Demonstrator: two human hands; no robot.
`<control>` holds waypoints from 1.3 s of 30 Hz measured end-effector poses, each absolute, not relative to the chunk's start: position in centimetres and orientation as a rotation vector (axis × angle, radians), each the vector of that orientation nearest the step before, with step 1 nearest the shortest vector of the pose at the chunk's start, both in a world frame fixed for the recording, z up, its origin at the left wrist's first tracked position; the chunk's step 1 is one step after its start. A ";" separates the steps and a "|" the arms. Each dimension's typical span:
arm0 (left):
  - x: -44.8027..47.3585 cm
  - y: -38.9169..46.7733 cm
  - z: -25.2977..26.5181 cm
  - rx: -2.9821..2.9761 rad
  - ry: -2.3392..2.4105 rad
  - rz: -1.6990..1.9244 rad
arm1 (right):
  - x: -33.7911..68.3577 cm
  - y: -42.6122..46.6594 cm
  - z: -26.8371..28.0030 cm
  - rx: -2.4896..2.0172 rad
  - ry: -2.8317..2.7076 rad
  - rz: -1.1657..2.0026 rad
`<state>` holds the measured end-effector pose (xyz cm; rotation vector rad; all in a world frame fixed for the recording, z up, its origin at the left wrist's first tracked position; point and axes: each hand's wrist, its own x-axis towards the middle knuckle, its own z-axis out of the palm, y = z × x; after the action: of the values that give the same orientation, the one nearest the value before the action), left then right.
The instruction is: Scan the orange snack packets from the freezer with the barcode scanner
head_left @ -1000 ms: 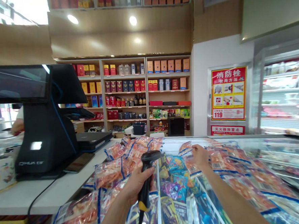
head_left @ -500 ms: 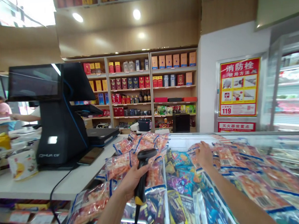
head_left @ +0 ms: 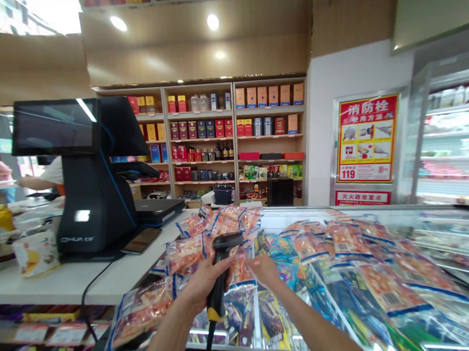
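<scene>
My left hand (head_left: 204, 288) is wrapped round the handle of a black and yellow barcode scanner (head_left: 221, 279), its head pointing away and its cable hanging down. My right hand (head_left: 265, 271) is closed at the right edge of a clear packet (head_left: 241, 270) of orange-pink food with a blue border, just right of the scanner; its fingertips are partly hidden. More such packets lie in a heap (head_left: 186, 255) on the left. Others are spread over the glass top on the right (head_left: 351, 237). One large packet (head_left: 143, 311) rests near the counter edge.
A glass-topped freezer (head_left: 279, 347) with colourful wrapped goods inside stands before me. On the white counter (head_left: 124, 280) are a black checkout terminal (head_left: 93, 205), a phone (head_left: 142, 241) and a paper cup (head_left: 36, 254). A person's arm (head_left: 40, 182) shows behind the terminal. Shelves of boxes line the back.
My right hand has moved left, from a packet on the right side of the glass to the packet beside the scanner. The packet it left lies on the glass. My left hand keeps the scanner.
</scene>
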<state>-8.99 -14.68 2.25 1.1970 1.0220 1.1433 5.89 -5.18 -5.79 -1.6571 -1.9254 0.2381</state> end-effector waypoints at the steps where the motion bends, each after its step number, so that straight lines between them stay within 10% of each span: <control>1: -9.0 -14.8 2.3 1.195 1.022 1.144 | 5.8 -5.1 -5.8 -1.660 -1.917 0.241; 39: -4.2 -13.8 2.7 1.348 0.790 0.968 | 20.0 -0.2 -0.8 -1.707 -1.215 -0.160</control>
<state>-4.21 -13.83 2.65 1.3480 0.7902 0.9679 19.97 -0.15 -0.81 -1.7067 -1.2149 -0.1597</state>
